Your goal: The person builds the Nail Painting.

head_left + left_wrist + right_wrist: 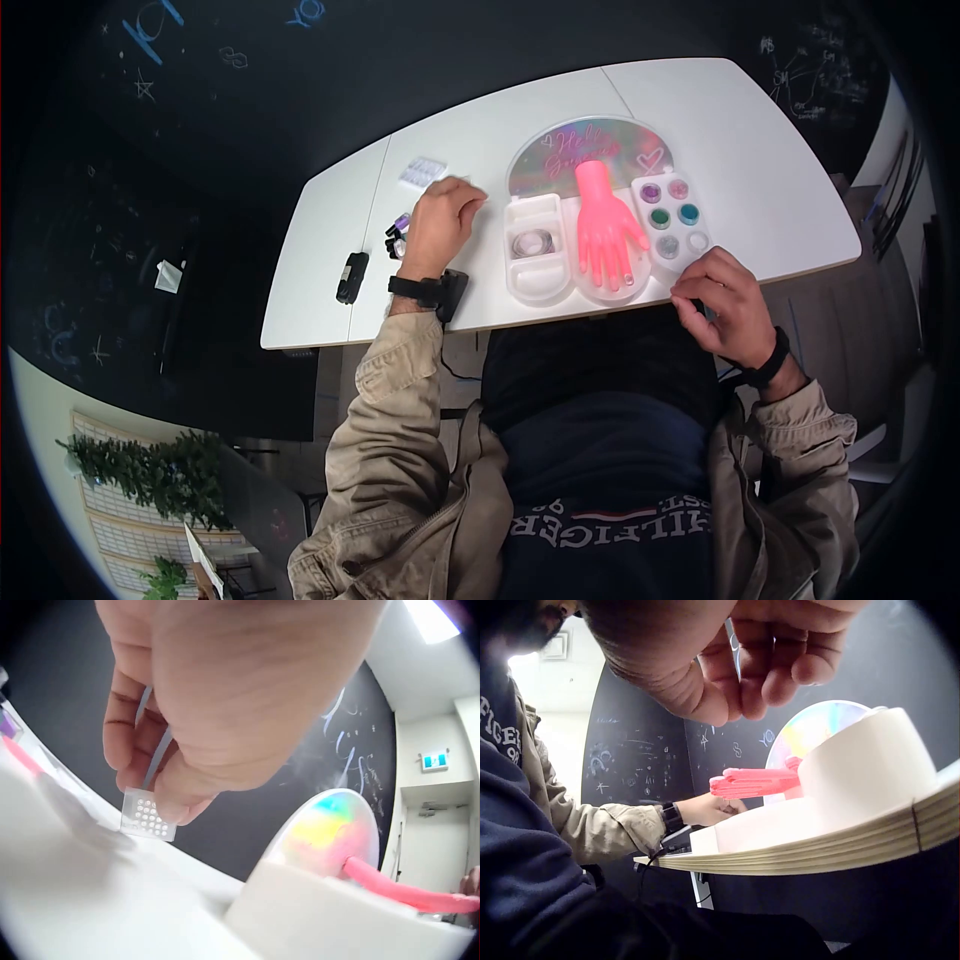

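My left hand (440,225) pinches a small clear square with rows of white dots (148,815) between thumb and fingertips, above the table left of the white tray (540,290). On that tray lies a pink practice hand (605,232), palm down, fingers toward me, with a silvery nail on one finger. My right hand (728,308) hovers at the table's front edge beside the tray's right section, fingers loosely bent, and nothing shows between them. Glitter pots (688,214) in several colours sit in that section. A round coil (532,243) lies in the left section.
A shiny rainbow panel (530,180) with pink lettering stands behind the pink hand. Small bottles (402,222), one purple, lie by my left wrist. Farther left is a black device (351,278); a clear patterned pack (422,172) lies behind my left hand on the white table (700,110).
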Motion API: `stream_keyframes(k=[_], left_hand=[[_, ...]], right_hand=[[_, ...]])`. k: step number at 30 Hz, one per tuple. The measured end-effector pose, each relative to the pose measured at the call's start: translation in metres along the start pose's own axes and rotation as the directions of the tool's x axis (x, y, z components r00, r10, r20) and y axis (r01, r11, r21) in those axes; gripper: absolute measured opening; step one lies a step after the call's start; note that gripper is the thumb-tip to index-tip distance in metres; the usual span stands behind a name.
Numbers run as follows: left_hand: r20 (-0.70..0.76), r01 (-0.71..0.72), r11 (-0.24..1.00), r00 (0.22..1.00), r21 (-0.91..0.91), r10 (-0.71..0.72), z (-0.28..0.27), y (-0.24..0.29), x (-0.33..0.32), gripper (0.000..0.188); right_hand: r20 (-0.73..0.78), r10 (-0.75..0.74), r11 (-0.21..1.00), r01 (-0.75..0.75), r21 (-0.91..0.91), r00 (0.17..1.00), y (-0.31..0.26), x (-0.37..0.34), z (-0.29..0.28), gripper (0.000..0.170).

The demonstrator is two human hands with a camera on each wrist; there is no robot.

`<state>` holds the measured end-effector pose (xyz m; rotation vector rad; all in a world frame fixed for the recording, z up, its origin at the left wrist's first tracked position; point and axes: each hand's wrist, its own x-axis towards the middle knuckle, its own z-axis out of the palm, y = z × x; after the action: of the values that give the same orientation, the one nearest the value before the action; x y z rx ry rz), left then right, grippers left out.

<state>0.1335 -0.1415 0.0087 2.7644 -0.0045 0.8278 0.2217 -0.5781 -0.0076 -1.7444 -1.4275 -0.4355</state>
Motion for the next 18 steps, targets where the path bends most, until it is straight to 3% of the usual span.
stream_keyframes(k=[3, 7, 18], left_hand=[[0.032, -0.105, 0.987, 0.993, -0.124, 0.109, -0.013, 0.041, 0.007, 0.019], [0.141, -0.195, 0.939, 0.96, -0.284, 0.242, 0.002, 0.057, 0.003, 0.028], [0.167, -0.231, 0.939, 0.946, -0.255, 0.278, 0.015, 0.063, 0.001, 0.029]], right_hand=[[0.008, 0.008, 1.0, -0.008, -0.002, 1.0, 0.0, -0.001, 0.0, 0.013], [0.002, 0.002, 1.0, -0.002, -0.002, 1.0, 0.0, -0.001, -0.001, 0.014], [0.002, -0.001, 1.0, 0.001, -0.001, 1.0, -0.002, 0.001, -0.002, 0.014]])
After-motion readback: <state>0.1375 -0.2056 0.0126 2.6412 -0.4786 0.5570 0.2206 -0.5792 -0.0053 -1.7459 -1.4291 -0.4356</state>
